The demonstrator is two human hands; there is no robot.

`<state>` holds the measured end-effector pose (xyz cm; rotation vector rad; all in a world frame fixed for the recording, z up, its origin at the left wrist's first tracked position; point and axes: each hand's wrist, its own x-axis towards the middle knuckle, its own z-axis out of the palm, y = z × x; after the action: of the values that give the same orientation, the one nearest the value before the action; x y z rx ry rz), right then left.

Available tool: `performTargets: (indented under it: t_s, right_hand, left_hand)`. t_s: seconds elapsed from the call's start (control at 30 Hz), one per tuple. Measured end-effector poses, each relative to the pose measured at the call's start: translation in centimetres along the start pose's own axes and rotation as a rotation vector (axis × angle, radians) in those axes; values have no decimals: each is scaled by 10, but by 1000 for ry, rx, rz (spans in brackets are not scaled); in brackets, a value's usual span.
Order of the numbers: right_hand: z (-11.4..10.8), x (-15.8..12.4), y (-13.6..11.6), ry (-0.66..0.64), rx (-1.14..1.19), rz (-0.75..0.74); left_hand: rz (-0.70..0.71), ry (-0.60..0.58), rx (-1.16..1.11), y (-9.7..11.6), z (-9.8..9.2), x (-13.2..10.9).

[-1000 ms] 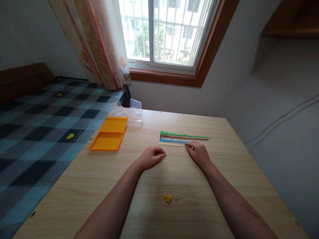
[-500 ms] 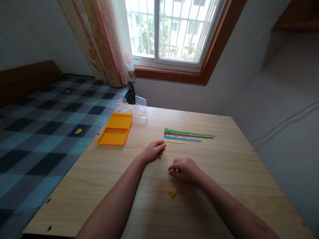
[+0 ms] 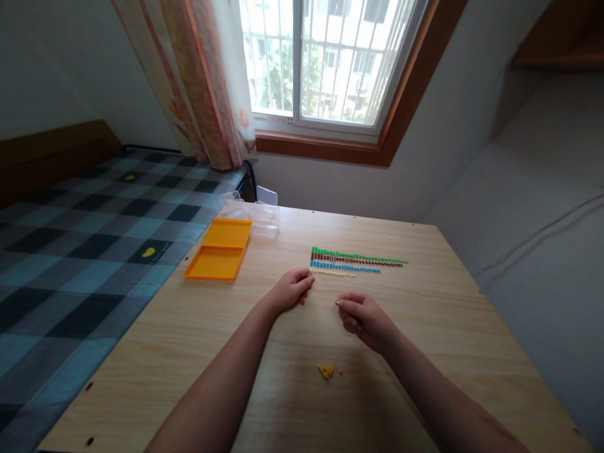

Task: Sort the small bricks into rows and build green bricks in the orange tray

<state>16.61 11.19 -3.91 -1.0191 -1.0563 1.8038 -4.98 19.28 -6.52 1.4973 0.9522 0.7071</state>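
Observation:
Several rows of tiny beads [image 3: 353, 263] lie side by side on the wooden table [image 3: 425, 327]: green, brown, blue and a short pale yellow row. My left hand [image 3: 287, 291] rests curled on the table, its fingertips at the left end of the yellow row. My right hand [image 3: 361, 314] hovers a little nearer to me with thumb and fingers pinched together; what they hold is too small to make out. A small heap of yellow beads [image 3: 325, 371] lies on the table below my right hand.
An open orange tray [image 3: 219, 248] sits at the table's left edge, with a clear plastic box [image 3: 257, 217] behind it. A bed with a checked cover [image 3: 70, 251] stands left of the table. A window and curtain are beyond the far edge.
My right hand left the right end of the rows, dropped toward the yellow heap, and has now lifted back partway with fingers pinched. My left hand stayed near the rows' left end.

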Motion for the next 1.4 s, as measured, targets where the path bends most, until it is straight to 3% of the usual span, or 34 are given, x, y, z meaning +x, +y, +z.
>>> performTargets:
  t_s: [0.13, 0.27, 0.37, 0.5, 0.6, 0.9, 1.4]
  right_hand:
    - [4, -13, -13, -120, 352, 125]
    - [1, -20, -10, -97, 329, 129]
    - [-24, -14, -3, 75, -28, 21]
    - [-76, 5, -1, 440, -926, -305]
    - [-101, 19, -3, 514, -1218, -348]
    - [-107, 48, -4, 556, -1281, -258]
    - [-108, 46, 6, 609, -1266, -279]
  left_hand:
    - [-6, 15, 8, 1, 1, 0]
    - [-11, 23, -6, 3, 2, -1]
    - [-12, 20, -12, 2, 1, 0]
    - [-9, 27, -2, -1, 1, 1]
    - [-10, 44, 16, -1, 0, 0]
    - [-36, 50, -10, 1, -1, -2]
    - [-51, 73, -77, -3, -4, 0]
